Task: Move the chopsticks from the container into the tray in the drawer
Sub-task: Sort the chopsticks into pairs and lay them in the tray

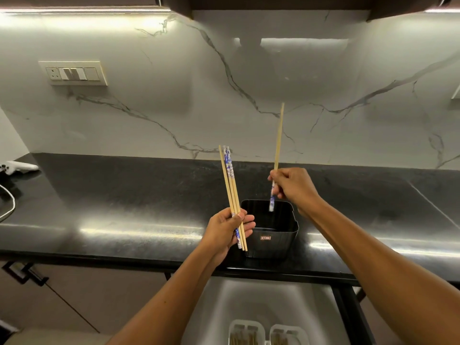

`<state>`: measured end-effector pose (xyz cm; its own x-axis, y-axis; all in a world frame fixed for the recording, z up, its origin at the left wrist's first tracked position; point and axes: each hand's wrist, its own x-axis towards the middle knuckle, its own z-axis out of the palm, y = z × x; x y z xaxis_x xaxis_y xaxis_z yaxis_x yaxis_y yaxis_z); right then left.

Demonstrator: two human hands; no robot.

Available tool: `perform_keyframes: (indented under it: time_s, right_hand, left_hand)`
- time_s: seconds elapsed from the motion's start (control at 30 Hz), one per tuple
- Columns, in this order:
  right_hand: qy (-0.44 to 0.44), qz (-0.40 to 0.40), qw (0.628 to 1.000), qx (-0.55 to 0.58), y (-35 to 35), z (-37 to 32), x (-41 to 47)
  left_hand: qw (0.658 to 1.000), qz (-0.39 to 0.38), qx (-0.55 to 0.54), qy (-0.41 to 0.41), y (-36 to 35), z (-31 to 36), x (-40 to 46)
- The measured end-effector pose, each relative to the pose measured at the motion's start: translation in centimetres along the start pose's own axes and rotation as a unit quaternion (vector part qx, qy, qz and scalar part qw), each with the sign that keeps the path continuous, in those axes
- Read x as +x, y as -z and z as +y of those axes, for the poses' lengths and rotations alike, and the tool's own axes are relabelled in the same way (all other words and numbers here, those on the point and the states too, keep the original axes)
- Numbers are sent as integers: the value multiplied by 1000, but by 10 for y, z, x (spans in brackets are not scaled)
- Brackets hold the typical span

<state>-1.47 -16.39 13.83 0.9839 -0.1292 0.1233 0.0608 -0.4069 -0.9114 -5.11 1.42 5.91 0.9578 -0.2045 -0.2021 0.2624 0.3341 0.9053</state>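
1. Gripping a bundle of wooden, blue-patterned chopsticks (231, 185), the left hand (229, 230) hovers beside the black square plastic container (272, 235) on the dark countertop (124, 202);
2. the right hand (291, 186) pinches a single wooden chopstick (278, 143) above that container.

I can't see the trays (267, 332) whole: the bottom edge cuts them off, and their contents are too blurred to name. My right hand (292, 188) hides the middle of its chopstick (278, 140), whose patterned lower end is motion-blurred.
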Motion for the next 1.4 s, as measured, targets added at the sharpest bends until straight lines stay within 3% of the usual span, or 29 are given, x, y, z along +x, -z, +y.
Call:
perform_keyframes:
  time_s: [0.23,0.83,0.9,1.03,1.1,1.4]
  right_hand:
    - [-32,-123,990,-64,-20,-6,-16]
    - [-115,-185,976,-3,-38,-3,-22]
    - [-95,-173,980,1,-38,-4,-24]
    - [59,-33,994,-83,-39,-10,-24]
    - [94,-13,990,-103,-39,-17,-21]
    - [54,-32,998,-30,-36,-23,-13]
  left_hand:
    - [1000,-9,-11,0,-7,0,0]
    - [999,-14,33,-24,-4,-2,-3]
    - [999,-18,34,-24,-4,-2,-3]
    - [999,-14,25,-19,-4,-3,-1]
    - [999,-14,26,-18,-4,-3,-1]
    - [998,-18,49,-22,-3,-3,-4]
